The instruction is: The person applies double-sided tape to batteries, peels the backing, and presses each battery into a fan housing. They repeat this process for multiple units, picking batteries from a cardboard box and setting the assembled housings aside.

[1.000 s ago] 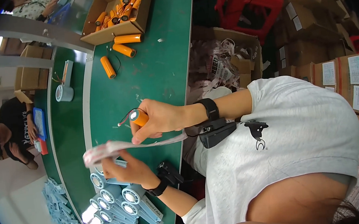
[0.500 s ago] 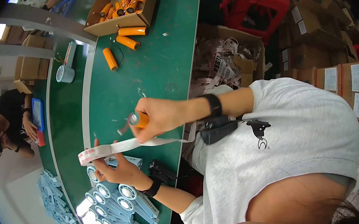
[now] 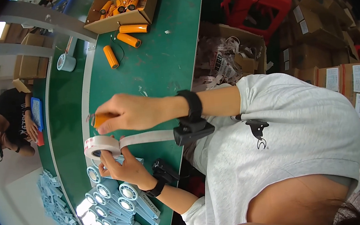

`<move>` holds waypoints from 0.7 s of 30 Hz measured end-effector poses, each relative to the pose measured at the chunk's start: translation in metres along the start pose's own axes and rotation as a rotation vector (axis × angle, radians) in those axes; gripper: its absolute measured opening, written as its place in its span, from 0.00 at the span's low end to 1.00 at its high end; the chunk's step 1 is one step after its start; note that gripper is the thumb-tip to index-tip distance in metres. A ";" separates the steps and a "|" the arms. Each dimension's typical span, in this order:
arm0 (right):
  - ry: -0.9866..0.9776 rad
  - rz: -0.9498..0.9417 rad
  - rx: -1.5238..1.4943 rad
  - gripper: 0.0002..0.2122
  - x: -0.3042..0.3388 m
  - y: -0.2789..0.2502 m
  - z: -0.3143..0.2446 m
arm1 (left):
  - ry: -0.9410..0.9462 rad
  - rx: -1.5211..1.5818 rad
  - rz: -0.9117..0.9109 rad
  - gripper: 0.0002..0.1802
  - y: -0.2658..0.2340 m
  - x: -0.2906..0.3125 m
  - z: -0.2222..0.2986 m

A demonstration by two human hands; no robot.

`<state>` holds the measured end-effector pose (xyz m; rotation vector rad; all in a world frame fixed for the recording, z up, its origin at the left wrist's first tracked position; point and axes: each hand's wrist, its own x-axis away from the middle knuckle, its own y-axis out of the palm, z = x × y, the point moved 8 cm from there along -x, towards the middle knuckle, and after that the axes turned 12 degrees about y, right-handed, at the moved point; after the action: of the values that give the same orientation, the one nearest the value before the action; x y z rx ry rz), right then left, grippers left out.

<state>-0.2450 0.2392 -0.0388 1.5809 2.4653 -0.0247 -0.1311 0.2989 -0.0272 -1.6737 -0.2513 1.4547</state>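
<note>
My right hand (image 3: 133,112) is closed around an orange cylindrical battery (image 3: 101,119) with thin wires at its far end. Just below it, my left hand (image 3: 126,168) grips a roll of white tape (image 3: 100,144) with red print, some fingers inside its core. A loose strip of tape (image 3: 147,137) runs from the roll toward the black device at my right wrist, and its far end is hidden there. Light-blue handheld fans (image 3: 127,192) lie grouped on the green table below my left hand.
Orange batteries (image 3: 128,40) lie near an open cardboard box (image 3: 121,21) of more. A black object (image 3: 165,169) sits by the table edge. A carton of scrap strips (image 3: 227,58) and a red stool (image 3: 261,7) stand beside the table. Another person (image 3: 11,114) sits across.
My right hand has moved left with the battery, over the tape roll. The roll has turned in my left hand, and the loose strip now stretches straighter toward my right wrist.
</note>
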 end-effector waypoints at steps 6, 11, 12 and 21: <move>0.182 0.018 -0.255 0.10 -0.013 0.020 0.030 | 0.127 -0.108 -0.065 0.15 0.004 -0.002 0.004; 0.098 0.226 -0.711 0.10 -0.023 -0.003 0.019 | 0.009 -0.067 0.059 0.16 0.002 -0.006 0.014; 0.140 0.242 -0.807 0.10 -0.027 -0.008 0.018 | 0.019 -0.065 0.052 0.17 0.000 -0.006 0.016; 0.112 0.260 -0.581 0.08 -0.012 -0.040 -0.007 | -0.364 0.947 -0.021 0.21 0.034 -0.017 0.024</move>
<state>-0.2773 0.2119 -0.0339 1.6301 2.0404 0.7618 -0.1700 0.2791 -0.0372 -0.6443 0.2109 1.5069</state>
